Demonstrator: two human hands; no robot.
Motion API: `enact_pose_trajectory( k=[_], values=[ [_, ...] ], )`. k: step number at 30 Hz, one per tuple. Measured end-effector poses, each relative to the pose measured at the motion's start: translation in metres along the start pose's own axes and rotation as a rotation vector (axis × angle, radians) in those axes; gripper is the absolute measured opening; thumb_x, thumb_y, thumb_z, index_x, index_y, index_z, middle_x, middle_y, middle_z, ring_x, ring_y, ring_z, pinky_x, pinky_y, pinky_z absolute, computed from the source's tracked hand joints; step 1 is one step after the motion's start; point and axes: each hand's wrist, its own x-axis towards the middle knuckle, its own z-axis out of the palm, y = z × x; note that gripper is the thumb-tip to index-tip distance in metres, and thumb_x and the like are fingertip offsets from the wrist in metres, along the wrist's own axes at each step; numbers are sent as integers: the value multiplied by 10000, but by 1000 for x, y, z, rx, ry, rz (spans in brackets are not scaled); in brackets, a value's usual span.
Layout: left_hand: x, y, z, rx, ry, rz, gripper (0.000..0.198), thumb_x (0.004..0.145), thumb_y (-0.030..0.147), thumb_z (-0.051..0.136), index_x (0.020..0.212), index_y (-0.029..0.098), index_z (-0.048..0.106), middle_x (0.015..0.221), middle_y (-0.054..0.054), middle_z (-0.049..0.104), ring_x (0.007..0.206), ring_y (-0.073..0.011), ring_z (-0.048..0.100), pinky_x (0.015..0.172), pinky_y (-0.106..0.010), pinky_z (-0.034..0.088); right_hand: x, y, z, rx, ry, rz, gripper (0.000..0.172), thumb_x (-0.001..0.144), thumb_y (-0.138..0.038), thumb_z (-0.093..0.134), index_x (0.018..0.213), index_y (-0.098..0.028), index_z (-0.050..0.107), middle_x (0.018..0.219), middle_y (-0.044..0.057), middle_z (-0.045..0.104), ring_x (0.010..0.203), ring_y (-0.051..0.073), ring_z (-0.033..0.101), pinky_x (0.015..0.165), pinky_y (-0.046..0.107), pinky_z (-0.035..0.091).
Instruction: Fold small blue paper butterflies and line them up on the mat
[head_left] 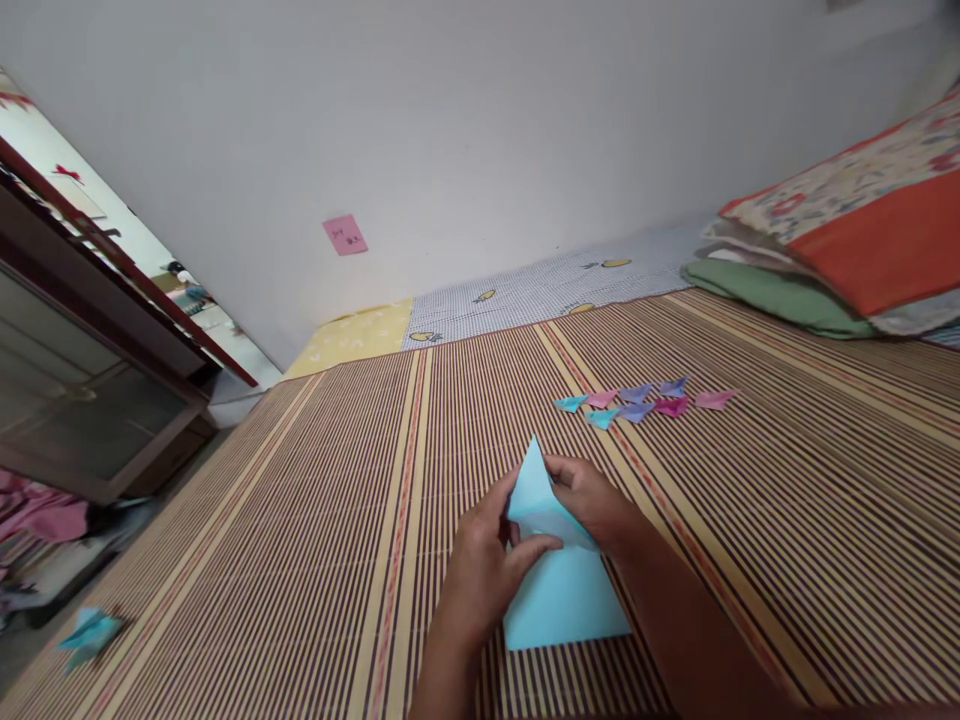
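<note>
A light blue sheet of paper [566, 605], its far end folded to a point, is held between my two hands just above the striped mat. On its left edge is my left hand [491, 545], with the thumb lying across the paper and the fingers tucked behind. From the right, my right hand [589, 495] grips the folded upper part near the tip. Beyond them, several small folded paper pieces [636, 409] in blue, pink and purple lie in two rows.
The striped bamboo mat [337, 500] reaches a white wall [465, 130] with a pink note [345, 235] on it. Folded bedding [840, 270] is piled at the right. Crumpled blue paper [91, 632] lies near the left edge, beyond which stands a dark-framed door [97, 370].
</note>
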Motion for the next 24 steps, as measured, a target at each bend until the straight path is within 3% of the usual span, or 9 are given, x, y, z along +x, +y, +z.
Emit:
enact_pose_trajectory(
  k=[5, 10, 18, 24],
  values=[
    [1, 0, -1, -57, -2, 24, 691, 782, 329, 801, 1422, 267, 548, 978, -44, 698, 713, -174, 570, 654, -287, 485, 0, -2, 3, -3, -17, -18, 327, 670, -336, 810, 935, -153, 761, 797, 43, 756, 695, 186, 678, 585, 250, 501],
    [2, -1, 2, -29, -21, -4, 708, 797, 302, 792, 1448, 247, 518, 843, -1, 668, 636, -150, 518, 615, -275, 459, 1, -1, 2, 35, -28, 20, 371, 665, -382, 818, 939, -139, 756, 769, 53, 754, 674, 198, 688, 560, 258, 504],
    [0, -1, 3, 25, 34, 53, 768, 772, 304, 815, 1468, 293, 490, 1165, -86, 698, 835, -210, 631, 735, -352, 544, 1, 2, 0, 61, -87, 91, 349, 662, -392, 811, 898, -139, 762, 698, 39, 739, 582, 178, 666, 545, 264, 506],
    [-1, -2, 5, -22, 46, 21, 694, 793, 310, 788, 1437, 281, 532, 1165, -100, 709, 896, -237, 660, 753, -363, 551, 3, 10, -7, 18, -106, 80, 290, 684, -393, 806, 830, -147, 761, 681, 21, 720, 561, 149, 632, 545, 246, 491]
  ],
)
